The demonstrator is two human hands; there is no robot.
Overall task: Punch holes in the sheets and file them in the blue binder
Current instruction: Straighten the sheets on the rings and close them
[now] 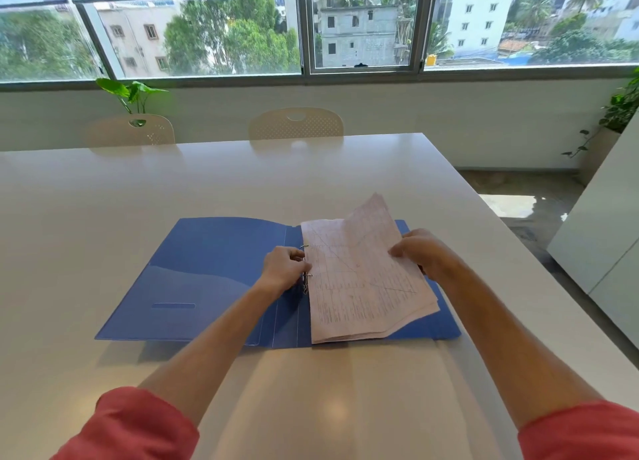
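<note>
Sheets point(363, 286) flexing, thin and floppy, lying on binder point(207, 269); right grip point(420, 252) pinching top sheet's outer edge, left grip point(285, 267) curling onto rings point(306, 276).

Open blue binder point(214, 279); hands point(281, 269) on sheets point(363, 286).

You are in bright daylight from the windows point(214, 34) far beyond your hands. The white table point(103, 196) shines, with a warm glare patch nearer to you than your hands, between your forearms. Soft shadows lie beneath your arms. Straight lines bow toward the frame edges. The whole picture is slightly soft.
</note>
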